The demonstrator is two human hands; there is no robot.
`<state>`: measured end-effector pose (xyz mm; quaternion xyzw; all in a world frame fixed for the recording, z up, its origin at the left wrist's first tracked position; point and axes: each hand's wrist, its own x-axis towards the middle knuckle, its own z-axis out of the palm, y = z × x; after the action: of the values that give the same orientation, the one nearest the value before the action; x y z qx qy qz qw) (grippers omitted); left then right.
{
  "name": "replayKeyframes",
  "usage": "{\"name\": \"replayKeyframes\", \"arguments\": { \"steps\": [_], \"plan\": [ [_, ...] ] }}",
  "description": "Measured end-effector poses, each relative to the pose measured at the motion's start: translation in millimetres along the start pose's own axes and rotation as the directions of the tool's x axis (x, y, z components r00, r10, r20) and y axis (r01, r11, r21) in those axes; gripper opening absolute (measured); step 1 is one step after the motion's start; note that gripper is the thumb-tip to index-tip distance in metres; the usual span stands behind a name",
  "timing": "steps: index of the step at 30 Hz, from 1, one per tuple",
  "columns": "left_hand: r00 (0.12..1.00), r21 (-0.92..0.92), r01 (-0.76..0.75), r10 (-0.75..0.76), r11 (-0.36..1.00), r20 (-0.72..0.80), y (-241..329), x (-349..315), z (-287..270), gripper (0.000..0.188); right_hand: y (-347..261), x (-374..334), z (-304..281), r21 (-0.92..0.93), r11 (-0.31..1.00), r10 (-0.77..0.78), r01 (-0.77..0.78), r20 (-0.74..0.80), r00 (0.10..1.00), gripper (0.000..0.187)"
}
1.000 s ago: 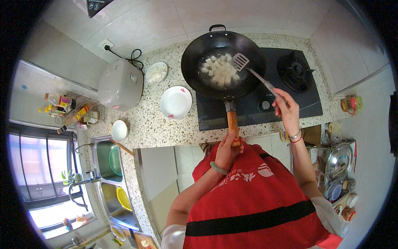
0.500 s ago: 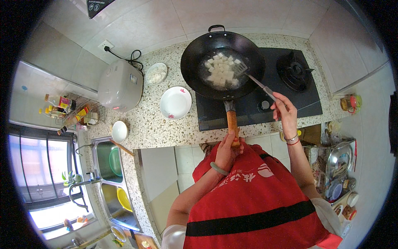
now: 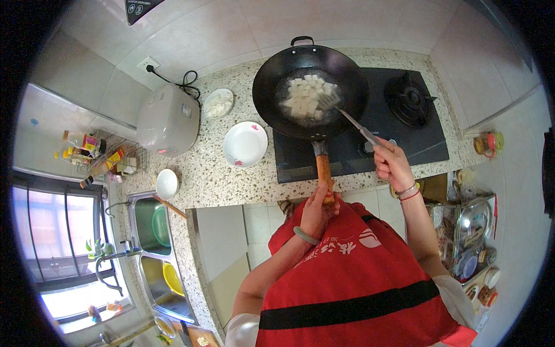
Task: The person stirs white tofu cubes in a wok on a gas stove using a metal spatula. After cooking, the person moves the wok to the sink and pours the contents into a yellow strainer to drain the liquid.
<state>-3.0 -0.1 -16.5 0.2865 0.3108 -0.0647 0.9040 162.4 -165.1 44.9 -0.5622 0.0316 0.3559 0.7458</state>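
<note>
A black wok (image 3: 277, 69) sits over the left side of the black cooktop (image 3: 378, 159). White cubes that look like tofu (image 3: 306, 95) lie in bubbling liquid at its bottom. My left hand (image 3: 317, 211) is closed round the wok's wooden handle (image 3: 324, 168), close to my red apron. With my right hand (image 3: 393, 166) I grip a slotted spatula (image 3: 354, 122) by its grey handle. The spatula's head is in the wok, touching the right edge of the cubes.
An empty white plate (image 3: 245, 151) and a small dish of white bits (image 3: 218, 104) stand left of the wok. Beyond them are a rice cooker (image 3: 169, 121), a white bowl (image 3: 167, 184) and a double sink (image 3: 155, 254). A second burner (image 3: 410, 99) is at right.
My right hand has moved slightly down and left with the spatula. The spatula's head has shifted toward me, and the cubes are bunched closer together. My left hand has stayed in place.
</note>
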Motion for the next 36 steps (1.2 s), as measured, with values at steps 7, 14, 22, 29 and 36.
{"name": "replayKeyframes", "arguments": {
  "steps": [7,14,22,29,36],
  "plan": [
    [1.0,0.012,0.0,0.0,1.0,-0.01,0.3,-1.8,1.3,0.045,11.9,-8.3,-0.1,-0.539,0.817,-0.309,0.202,-0.115,0.944,0.047],
    [1.0,-0.002,0.003,-0.003,1.0,-0.002,0.6,-1.4,2.1,0.047,15.4,-10.5,-12.2,-0.696,0.633,-0.504,0.34,-0.037,0.863,0.045],
    [1.0,0.01,-0.007,0.007,1.0,0.018,2.3,-2.0,2.0,0.049,16.2,-6.2,-16.9,-0.65,0.702,-0.475,0.292,-0.121,0.872,0.044],
    [1.0,0.008,-0.005,0.005,1.0,-0.003,1.3,-0.6,1.1,0.047,16.3,-2.9,-12.9,-0.489,0.835,-0.377,0.253,-0.174,0.909,0.044],
    [1.0,0.029,-0.009,0.009,1.0,-0.004,2.9,-1.7,3.2,0.047,12.1,-5.9,-16.5,-0.359,0.902,-0.305,0.239,-0.138,0.942,0.045]
  ]
}}
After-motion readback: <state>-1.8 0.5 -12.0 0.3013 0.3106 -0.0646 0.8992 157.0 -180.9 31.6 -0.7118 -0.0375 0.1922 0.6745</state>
